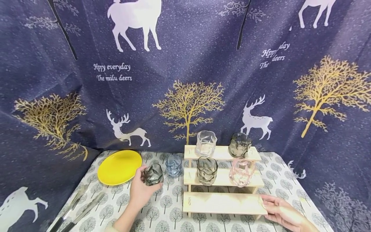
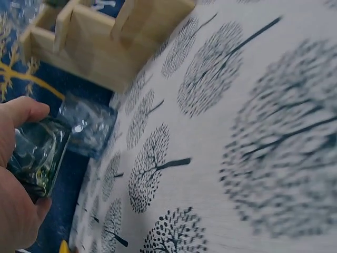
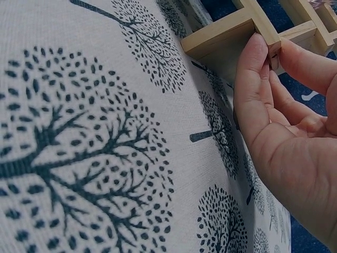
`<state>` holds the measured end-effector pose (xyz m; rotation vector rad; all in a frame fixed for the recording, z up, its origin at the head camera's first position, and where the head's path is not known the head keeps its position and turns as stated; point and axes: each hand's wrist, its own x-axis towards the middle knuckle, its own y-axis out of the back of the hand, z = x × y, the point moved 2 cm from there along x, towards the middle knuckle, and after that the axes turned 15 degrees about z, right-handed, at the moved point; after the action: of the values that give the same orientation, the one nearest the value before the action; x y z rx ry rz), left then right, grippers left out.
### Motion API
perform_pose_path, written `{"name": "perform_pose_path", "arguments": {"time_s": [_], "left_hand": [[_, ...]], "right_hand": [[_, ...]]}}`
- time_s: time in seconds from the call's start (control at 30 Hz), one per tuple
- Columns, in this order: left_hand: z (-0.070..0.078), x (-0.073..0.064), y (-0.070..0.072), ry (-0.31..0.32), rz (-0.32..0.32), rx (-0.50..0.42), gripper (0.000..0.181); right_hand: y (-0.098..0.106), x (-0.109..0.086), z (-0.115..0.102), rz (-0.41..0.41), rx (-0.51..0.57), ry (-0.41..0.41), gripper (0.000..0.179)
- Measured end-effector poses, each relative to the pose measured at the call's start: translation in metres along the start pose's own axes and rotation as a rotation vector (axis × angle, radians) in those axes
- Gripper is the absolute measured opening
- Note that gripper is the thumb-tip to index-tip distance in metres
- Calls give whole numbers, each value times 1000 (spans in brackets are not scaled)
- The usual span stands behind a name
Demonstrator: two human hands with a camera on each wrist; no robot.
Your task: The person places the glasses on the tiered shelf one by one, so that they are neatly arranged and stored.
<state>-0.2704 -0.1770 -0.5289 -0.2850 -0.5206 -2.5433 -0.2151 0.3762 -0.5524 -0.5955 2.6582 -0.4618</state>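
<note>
nearest to us, a person's right hand (image 1: 279, 211) pinches the right end of the lowest tier of a pale wooden three-tier stand (image 1: 223, 203), fingertips closed on its edge. across the desk (image 1: 162, 216), covered in white fabric printed with dark trees, the left hand (image 1: 142, 188) curls around a smoky dark-grey glass tumbler (image 1: 154, 175), thumb and fingers parted by the tumbler's width; from where i stand, i cannot tell whether its base touches the desk. a translucent blue glass tumbler (image 1: 174, 166) sits just beside it, between it and the stand. on the top tier are a clear glass tumbler (image 1: 206, 145), left, and a dark smoky-green glass tumbler (image 1: 240, 146), right; on the middle tier, a grey-brown glass tumbler (image 1: 207, 172), left, and a pale pink glass tumbler (image 1: 242, 174), right. a round yellow plate (image 1: 120, 167) lies beyond the left hand, toward the left, and long metal utensils with black handles (image 1: 73, 204) lie at the desk's left side. a dark blue backdrop (image 1: 185, 58) with white deer and golden trees hangs behind.
</note>
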Motion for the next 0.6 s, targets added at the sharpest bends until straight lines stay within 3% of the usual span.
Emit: {"name": "perform_pose_path", "arguments": {"time_s": [0.37, 0.6], "left_hand": [[40, -43, 15, -56, -113, -82, 98], [58, -65, 9, 22, -146, -154, 102]], "right_hand": [[0, -1, 0, 7, -13, 13, 41], [0, -1, 0, 17, -16, 25, 42]]}}
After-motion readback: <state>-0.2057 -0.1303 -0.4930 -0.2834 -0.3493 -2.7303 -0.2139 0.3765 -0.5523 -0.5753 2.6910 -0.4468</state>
